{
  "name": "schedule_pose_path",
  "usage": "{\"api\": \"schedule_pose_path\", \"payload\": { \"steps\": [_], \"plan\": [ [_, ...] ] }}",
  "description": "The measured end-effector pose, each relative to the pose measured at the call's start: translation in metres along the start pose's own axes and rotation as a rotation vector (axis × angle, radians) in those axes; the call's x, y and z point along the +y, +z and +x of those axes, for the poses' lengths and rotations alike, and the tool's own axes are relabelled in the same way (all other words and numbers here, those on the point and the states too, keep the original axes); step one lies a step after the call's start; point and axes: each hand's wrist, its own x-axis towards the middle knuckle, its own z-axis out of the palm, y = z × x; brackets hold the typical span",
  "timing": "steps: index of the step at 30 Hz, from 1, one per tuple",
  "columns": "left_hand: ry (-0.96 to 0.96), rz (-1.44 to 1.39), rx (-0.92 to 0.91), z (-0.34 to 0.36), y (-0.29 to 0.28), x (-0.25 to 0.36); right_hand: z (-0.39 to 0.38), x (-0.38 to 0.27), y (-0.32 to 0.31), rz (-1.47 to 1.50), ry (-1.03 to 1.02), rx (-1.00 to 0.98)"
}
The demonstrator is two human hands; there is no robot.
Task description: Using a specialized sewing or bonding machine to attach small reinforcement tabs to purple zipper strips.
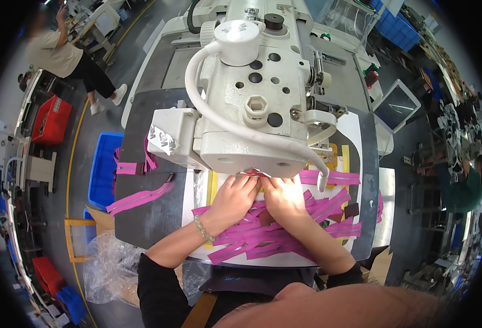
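Note:
My left hand (234, 198) reaches in under the front of a large white industrial sewing machine (252, 117), its fingers close together. Beside it my right hand (282, 198) is bent the same way, thumb side toward the left hand. The machine head hides both sets of fingertips and whatever they pinch. A pink zipper strip (336, 178) runs out to the right from beside my right hand; I cannot tell whether I hold its end. Under my wrists lies a loose pile of pink zippers (263, 240) with several small dark brown patches among them.
One pink zipper (140, 199) lies apart on the dark table plate (142, 224) at left. A blue bin (103, 169) stands against the left edge, with clear plastic wrap (110, 268) below. A white hose (197, 98) curves over the machine; a screen (397, 106) stands right. Another person (60, 57) is far left.

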Motion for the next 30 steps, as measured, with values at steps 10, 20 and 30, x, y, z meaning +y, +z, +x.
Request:
{"api": "schedule_pose_path", "payload": {
  "steps": [10, 20, 30],
  "plan": [
    [-0.005, 0.005, 0.004, -0.002, -0.002, -0.002, -0.006, -0.026, 0.008, -0.132, 0.147, 0.045],
    [0.003, 0.024, 0.055, 0.0, -0.002, -0.001, -0.011, -0.035, 0.007, -0.195, 0.237, 0.052],
    [0.003, 0.092, 0.099, -0.007, 0.001, 0.003, -0.013, -0.037, 0.012, -0.213, 0.242, 0.075]
  ]
}}
